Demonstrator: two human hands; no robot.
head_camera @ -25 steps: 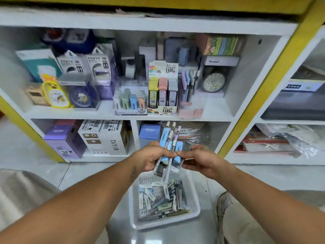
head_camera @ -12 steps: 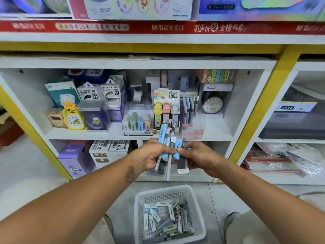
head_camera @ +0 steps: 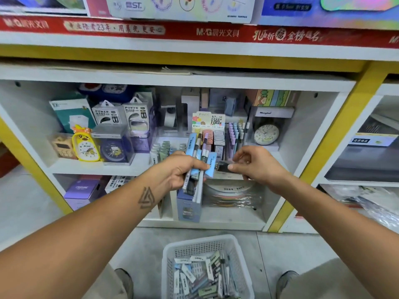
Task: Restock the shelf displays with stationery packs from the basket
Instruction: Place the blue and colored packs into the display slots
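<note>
At frame centre the left hand (head_camera: pixel 181 169) grips a fanned bunch of about five slim blue-and-white packs (head_camera: pixel 199 156), the right hand (head_camera: pixel 257 164) pinches one dark pack (head_camera: pixel 223 166), and many more fill one white basket (head_camera: pixel 170 253) at bottom centre.

Upper cubby, left side: yellow duck alarm clock (head_camera: pixel 85 145), blue clock in clear box (head_camera: pixel 114 147) beside it, two power bank packs (head_camera: pixel 121 114) behind. White round clock (head_camera: pixel 266 134) far right. Purple box (head_camera: pixel 83 189) lower left. Red banner strip (head_camera: pixel 194 32) above.
</note>
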